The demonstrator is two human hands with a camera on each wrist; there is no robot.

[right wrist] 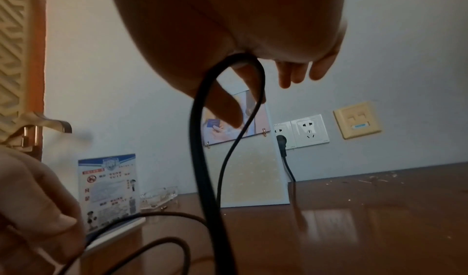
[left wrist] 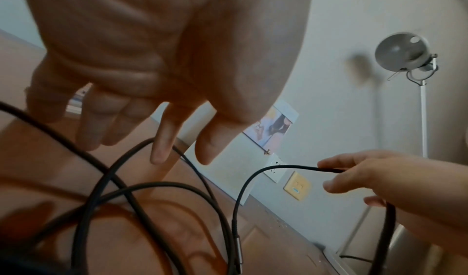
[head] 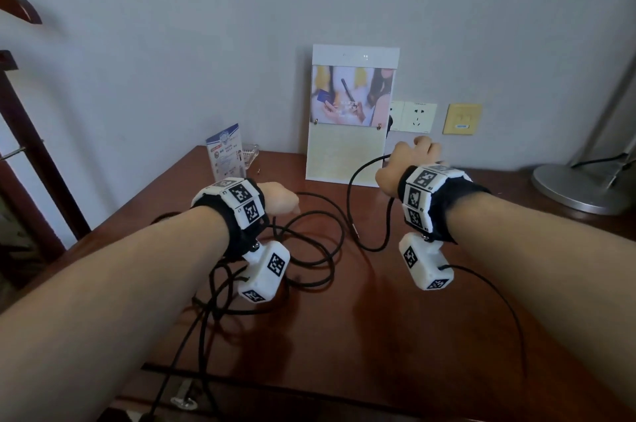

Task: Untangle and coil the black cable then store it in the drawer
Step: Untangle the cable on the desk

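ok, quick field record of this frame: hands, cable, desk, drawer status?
left hand: open, fingers relaxed above the loops, holding nothing
right hand: pinches the black cable, lifting one strand off the desk
cable state: loose tangled loops on the wooden desk, metal plug end lying free, not coiled
drawer: shut, handle at the near edge
background: framed sign, wall sockets, lamp base

One tangled black cable [head: 311, 239], two hands, two upright printed cards, two white wall sockets, one yellow wall plate [head: 462, 119], one silver lamp [head: 581, 180].
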